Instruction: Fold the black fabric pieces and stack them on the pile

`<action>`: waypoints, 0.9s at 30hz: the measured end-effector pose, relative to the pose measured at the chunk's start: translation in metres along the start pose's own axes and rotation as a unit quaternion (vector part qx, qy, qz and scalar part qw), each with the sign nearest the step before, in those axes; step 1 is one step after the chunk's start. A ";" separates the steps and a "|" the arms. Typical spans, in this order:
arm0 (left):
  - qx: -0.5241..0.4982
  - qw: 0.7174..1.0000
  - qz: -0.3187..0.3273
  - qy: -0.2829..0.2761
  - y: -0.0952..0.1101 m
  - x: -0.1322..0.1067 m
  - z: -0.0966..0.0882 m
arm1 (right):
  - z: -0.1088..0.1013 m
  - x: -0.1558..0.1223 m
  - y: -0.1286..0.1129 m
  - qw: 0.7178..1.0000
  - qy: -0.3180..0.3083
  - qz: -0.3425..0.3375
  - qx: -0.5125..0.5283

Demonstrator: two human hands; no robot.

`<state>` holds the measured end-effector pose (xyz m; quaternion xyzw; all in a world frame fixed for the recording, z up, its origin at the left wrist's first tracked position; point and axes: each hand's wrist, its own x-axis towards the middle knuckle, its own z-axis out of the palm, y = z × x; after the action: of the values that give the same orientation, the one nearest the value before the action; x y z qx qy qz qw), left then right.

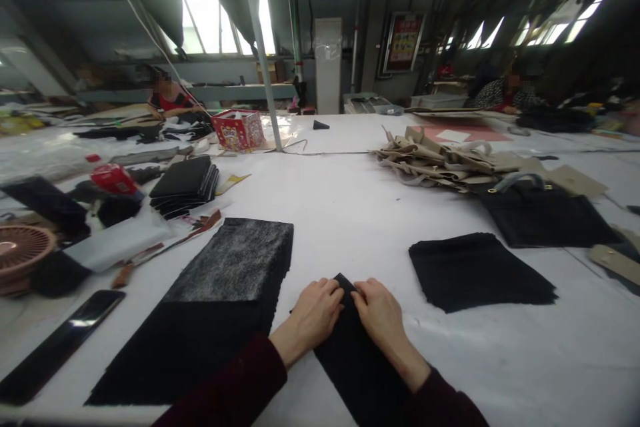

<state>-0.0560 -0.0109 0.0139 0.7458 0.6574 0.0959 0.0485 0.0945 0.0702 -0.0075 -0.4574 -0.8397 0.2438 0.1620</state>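
A narrow black fabric piece [357,360] lies on the white table in front of me, running toward my body. My left hand [320,307] grips its far left edge, fingers curled and pressed together. My right hand [377,310] pinches the far right edge near the same corner. To the left rests a stack of black fabric sheets [200,340], with a grey speckled piece [230,260] on its upper part. Another pile of black fabric [480,273] sits to the right. Whether the piece between my hands is folded, I cannot tell.
A phone [65,340], a pink fan [23,253] and a folded dark stack [185,187] stand at left. Beige bag pieces [445,160] and a black handbag [545,213] lie at right. A metal pole [265,60] rises behind a red box [237,130]. Two people sit farther back.
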 end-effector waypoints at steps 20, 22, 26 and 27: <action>-0.019 0.998 0.017 0.065 -0.020 0.004 0.029 | 0.038 -0.013 0.012 0.938 0.182 -0.238 -0.175; -0.021 0.997 0.010 0.067 -0.021 0.004 0.030 | 0.039 -0.013 0.013 0.938 0.179 -0.240 -0.173; -0.025 0.997 -0.004 0.075 -0.021 0.004 0.033 | 0.040 -0.013 0.013 0.942 0.172 -0.237 -0.166; -0.027 0.997 -0.006 0.075 -0.022 0.004 0.034 | 0.041 -0.013 0.014 0.942 0.172 -0.237 -0.166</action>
<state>-0.0695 -0.0026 -0.0229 0.7309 0.6609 0.1690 0.0193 0.0907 0.0550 -0.0494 -0.3005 -0.9117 -0.0264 0.2788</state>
